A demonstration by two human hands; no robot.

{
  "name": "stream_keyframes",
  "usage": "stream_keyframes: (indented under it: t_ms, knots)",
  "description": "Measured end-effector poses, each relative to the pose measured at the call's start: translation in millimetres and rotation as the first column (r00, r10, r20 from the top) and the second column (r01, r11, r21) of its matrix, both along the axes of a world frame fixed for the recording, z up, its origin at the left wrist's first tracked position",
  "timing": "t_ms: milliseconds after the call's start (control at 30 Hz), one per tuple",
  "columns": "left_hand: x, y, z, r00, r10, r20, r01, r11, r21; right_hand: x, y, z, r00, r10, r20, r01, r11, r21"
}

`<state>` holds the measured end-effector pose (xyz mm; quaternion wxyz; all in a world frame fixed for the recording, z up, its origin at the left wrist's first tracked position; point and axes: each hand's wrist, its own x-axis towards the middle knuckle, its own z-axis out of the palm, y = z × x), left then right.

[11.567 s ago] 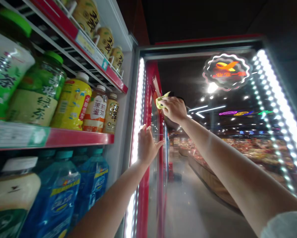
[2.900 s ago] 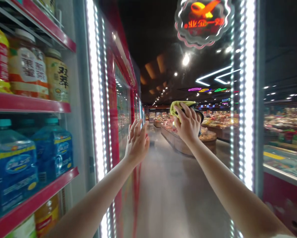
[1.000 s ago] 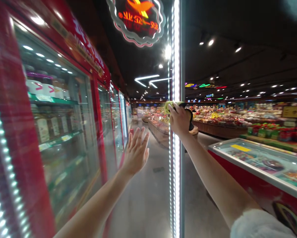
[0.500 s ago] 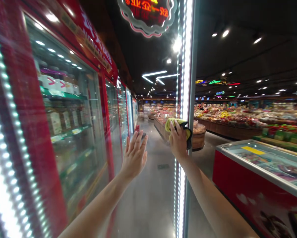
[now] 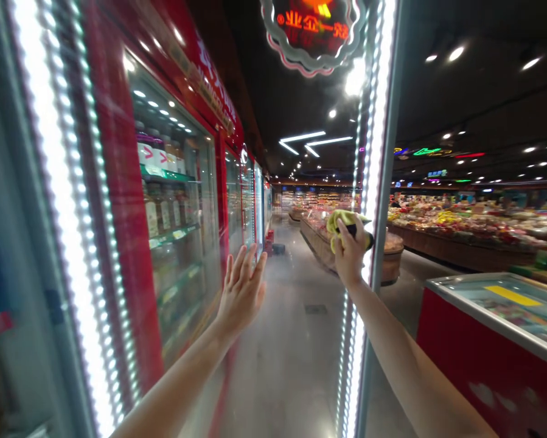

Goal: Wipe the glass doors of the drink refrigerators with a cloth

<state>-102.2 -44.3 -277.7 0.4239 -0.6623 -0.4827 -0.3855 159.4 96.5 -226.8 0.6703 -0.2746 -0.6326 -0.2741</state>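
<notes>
Two bare hands: left hand (image 5: 241, 293) open, spread wide, empty, near a red-framed glass cooler door (image 5: 177, 182); right hand (image 5: 351, 258) curled tight around a yellow cleaning cloth (image 5: 341, 224) — just beside an LED-lit upright frame (image 5: 374, 152).

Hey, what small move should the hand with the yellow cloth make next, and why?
Probably draw the yellow cloth down the glass door alongside the lit LED strip. The right hand has it high up, right beside that strip, and the open left hand seems flat on the glass, so the door looks steadied for a downward wipe.
</notes>
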Motion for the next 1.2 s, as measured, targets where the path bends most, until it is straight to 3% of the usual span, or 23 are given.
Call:
stream_keyframes:
  t_ms: [67,167,233,300,367,433,500,567,667,767,833,900,1033,1133,1200]
  knots:
    - [-4,-1,-1.9,1.000,0.010,0.023,-0.010,1.000,-0.010,-34,-6,11.6,0.998,-0.014,-0.055,0.011,0.999,-0.041]
    - [-6,-2,-7.8,0.999,0.028,0.028,-0.027,0.999,-0.030,-75,-30,-5.0,0.988,-0.007,0.156,0.029,0.990,-0.136]
    - [-9,-7,-12.1,0.999,0.040,0.024,-0.039,0.998,-0.044,-77,-41,-25.4,0.930,0.003,0.367,0.053,0.988,-0.143]
    - [-15,-13,-15.0,0.999,0.046,0.013,-0.046,0.998,-0.053,-60,-41,-36.7,0.882,-0.013,0.471,0.069,0.992,-0.102]
    - [-25,-21,-15.8,0.998,0.056,0.003,-0.056,0.997,-0.052,-41,-31,-31.6,0.899,-0.024,0.437,0.043,0.998,-0.035]
    - [-34,-27,-14.8,0.997,0.074,0.010,-0.073,0.997,-0.039,-38,-19,-14.5,0.947,0.009,0.321,-0.023,0.999,0.039]
    - [-43,-31,-13.4,0.995,0.095,0.029,-0.094,0.995,-0.024,-59,-17,2.4,0.981,0.041,0.189,-0.055,0.996,0.068]
    - [-49,-34,-13.0,0.993,0.111,0.044,-0.111,0.994,-0.023,-93,-27,7.7,0.992,0.031,0.122,-0.035,0.999,0.031]
    - [-56,-37,-16.8,0.988,0.142,0.055,-0.139,0.989,-0.050,-132,-53,-9.6,0.956,-0.017,0.291,0.024,1.000,-0.020]
    - [-68,-44,-24.2,0.984,0.169,0.062,-0.165,0.984,-0.072,-127,-67,-32.8,0.848,-0.074,0.525,0.060,0.997,0.043]
    - [-80,-51,-28.6,0.983,0.173,0.065,-0.168,0.983,-0.076,-112,-63,-37.5,0.843,-0.109,0.528,0.077,0.994,0.082]
    - [-91,-57,-30.8,0.982,0.177,0.073,-0.172,0.982,-0.074,-109,-55,-32.6,0.902,-0.108,0.417,0.085,0.994,0.073]
    - [-104,-62,-30.8,0.973,0.209,0.098,-0.201,0.976,-0.078,-156,-62,-23.2,0.983,-0.049,0.175,0.057,0.998,-0.040]
    - [-107,-63,-33.3,0.971,0.223,0.088,-0.215,0.972,-0.096,-194,-83,-39.5,0.948,0.002,0.317,0.015,0.999,-0.049]
    - [-110,-66,-37.3,0.971,0.226,0.078,-0.218,0.971,-0.102,-199,-91,-55.8,0.881,0.026,0.473,-0.029,1.000,-0.002]
